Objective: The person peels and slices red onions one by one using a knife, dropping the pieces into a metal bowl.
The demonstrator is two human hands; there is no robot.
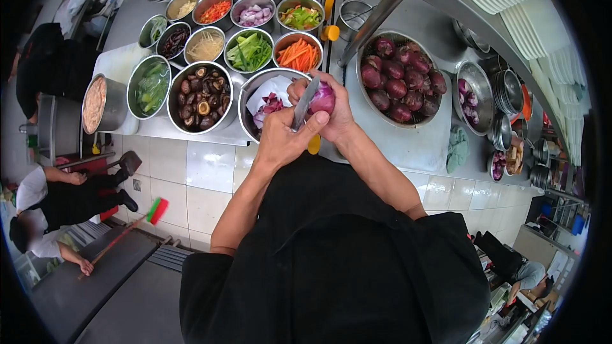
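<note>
My left hand (284,137) is closed around a knife (306,103), its blade slanting up along the near side of a red onion (322,99). Wrapped around that onion is my right hand (341,111). The left thumb lies close to the onion's lower side; the knife's handle is hidden in the palm. Both hands are over the right part of a metal pot (245,105) holding a white sheet and purple onion skins (269,106).
A colander (363,105) of whole red onions stands right, a bowl of small purple pieces (468,99) beyond. Containers of cut vegetables, mushrooms (203,99) and carrots (298,55) fill the left counter. A person (57,197) holds a red-green brush at left; another person (510,267) is lower right.
</note>
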